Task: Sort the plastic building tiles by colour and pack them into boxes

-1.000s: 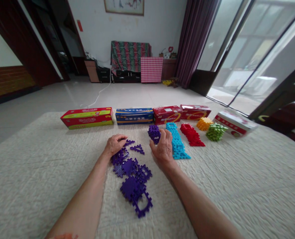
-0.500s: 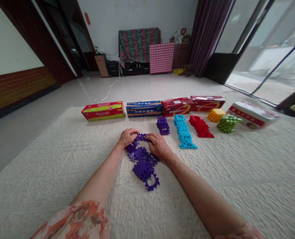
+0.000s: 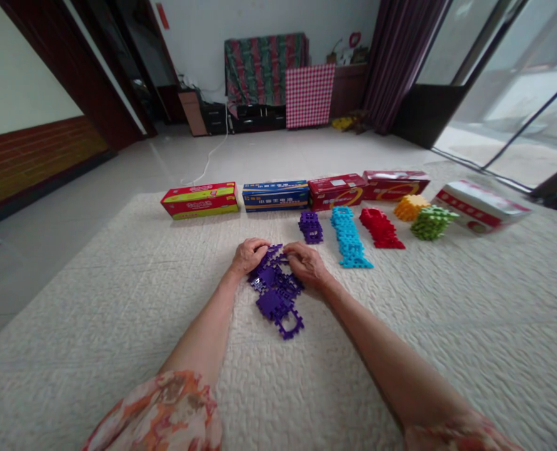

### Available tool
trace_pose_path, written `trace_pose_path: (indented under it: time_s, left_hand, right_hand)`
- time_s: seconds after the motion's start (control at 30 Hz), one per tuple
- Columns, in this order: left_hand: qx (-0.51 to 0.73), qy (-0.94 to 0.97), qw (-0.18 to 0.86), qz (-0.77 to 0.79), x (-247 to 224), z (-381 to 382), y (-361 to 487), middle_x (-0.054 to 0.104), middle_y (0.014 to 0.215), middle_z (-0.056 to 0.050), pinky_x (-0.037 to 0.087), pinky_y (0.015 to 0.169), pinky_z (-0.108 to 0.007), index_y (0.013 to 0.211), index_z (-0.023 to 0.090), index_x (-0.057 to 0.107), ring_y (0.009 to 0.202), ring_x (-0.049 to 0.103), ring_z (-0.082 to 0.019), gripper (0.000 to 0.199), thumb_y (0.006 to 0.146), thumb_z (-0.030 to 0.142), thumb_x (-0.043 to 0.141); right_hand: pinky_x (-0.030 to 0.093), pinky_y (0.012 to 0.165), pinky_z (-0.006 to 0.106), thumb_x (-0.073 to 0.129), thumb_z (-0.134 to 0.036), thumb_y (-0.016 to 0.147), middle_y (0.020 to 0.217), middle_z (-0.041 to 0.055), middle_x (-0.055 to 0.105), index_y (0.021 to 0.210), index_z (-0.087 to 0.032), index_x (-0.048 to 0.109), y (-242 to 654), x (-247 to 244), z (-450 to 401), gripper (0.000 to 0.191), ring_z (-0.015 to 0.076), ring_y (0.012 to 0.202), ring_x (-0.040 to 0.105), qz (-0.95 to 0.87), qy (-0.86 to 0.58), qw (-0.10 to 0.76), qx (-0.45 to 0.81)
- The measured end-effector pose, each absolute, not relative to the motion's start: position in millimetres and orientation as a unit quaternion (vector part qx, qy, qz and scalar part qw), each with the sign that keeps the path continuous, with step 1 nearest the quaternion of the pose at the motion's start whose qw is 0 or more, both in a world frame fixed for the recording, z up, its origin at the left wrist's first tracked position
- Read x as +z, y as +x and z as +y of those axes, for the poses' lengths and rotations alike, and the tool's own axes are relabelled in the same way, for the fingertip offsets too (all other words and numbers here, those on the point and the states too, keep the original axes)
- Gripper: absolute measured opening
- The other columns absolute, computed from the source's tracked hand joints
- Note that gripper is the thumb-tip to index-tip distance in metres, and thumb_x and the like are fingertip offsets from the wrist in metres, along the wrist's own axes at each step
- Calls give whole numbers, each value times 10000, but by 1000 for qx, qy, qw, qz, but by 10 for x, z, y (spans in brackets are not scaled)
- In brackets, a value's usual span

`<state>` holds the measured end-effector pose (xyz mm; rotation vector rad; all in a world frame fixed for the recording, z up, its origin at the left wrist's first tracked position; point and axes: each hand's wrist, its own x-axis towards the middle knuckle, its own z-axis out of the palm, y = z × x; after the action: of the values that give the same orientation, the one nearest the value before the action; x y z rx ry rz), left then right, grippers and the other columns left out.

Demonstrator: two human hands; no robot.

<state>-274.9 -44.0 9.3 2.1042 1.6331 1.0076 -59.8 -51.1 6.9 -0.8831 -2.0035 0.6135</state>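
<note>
Purple pieces [image 3: 272, 303] on a pale quilt [image 3: 118, 300]
They stretch lengthwise from far left to near right; left hand [image 3: 250, 255] and right hand [image 3: 307, 263] curl at their far end (gripping or not, I cannot tell).

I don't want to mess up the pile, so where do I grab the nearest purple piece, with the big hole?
Try pinching the near rim of the holed purple piece from the near side: it sticks out onto the blanket, and the hole should fit a fingertip. Its far edge meets the purple pile.
</note>
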Motion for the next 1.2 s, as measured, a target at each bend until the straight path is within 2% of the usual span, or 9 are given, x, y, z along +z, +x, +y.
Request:
trace_pose_path:
  time_s: [0.27, 0.5, 0.67, 0.83, 1.03, 1.2]
  left_hand:
    - [365, 711, 172, 575, 44, -313, -2766, 750, 992, -34, 479, 948, -305, 931, 209, 738, 978, 662, -183, 261, 854, 278, 498]
    - [384, 699, 190, 573, 29, -274, -2759, 754, 978, -39, 496, 925, -305, 959, 196, 735, 952, 675, -185, 269, 853, 263, 497]
    - [393, 695, 202, 567, 12, -263, -2772, 752, 990, -39, 491, 943, -308, 964, 198, 734, 965, 677, -189, 270, 855, 281, 501]
    - [415, 670, 252, 561, 32, -260, -2765, 756, 931, -46, 511, 877, -293, 990, 169, 721, 891, 685, -185, 308, 854, 310, 483]
    - [464, 619, 306, 555, 16, -240, -2775, 751, 953, -68, 521, 820, -278, 1030, 142, 705, 896, 683, -190, 360, 842, 350, 479]
    - [510, 578, 334, 542, -26, -204, -2798, 749, 955, -85, 521, 829, -287, 1032, 133, 697, 887, 679, -191, 373, 828, 368, 491]
  right_hand:
    - [501, 752, 300, 477, -164, 792, 852, 21, 711, 924, -190, 691, -490, 126, -613, 253, 168, 786, 645, -770, -391, 405, 299]
    - [494, 855, 355, 516, -134, 778, 939, 52, 701, 915, -202, 662, -522, 187, -612, 212, 185, 904, 634, -841, -270, 388, 263]
    - [509, 812, 334, 502, -121, 776, 910, 44, 693, 912, -198, 657, -550, 195, -604, 220, 172, 851, 638, -847, -262, 378, 267]
    - [505, 829, 345, 497, -115, 768, 899, 43, 695, 907, -196, 660, -556, 163, -572, 229, 177, 853, 636, -856, -266, 366, 249]
    - [471, 929, 418, 491, -161, 819, 1017, 76, 693, 927, -206, 656, -610, 244, -667, 202, 208, 987, 621, -871, -219, 385, 212]
    - [387, 1028, 452, 478, -226, 909, 1163, 62, 672, 1080, -223, 641, -692, 312, -836, 237, 216, 1151, 560, -918, -170, 298, 199]
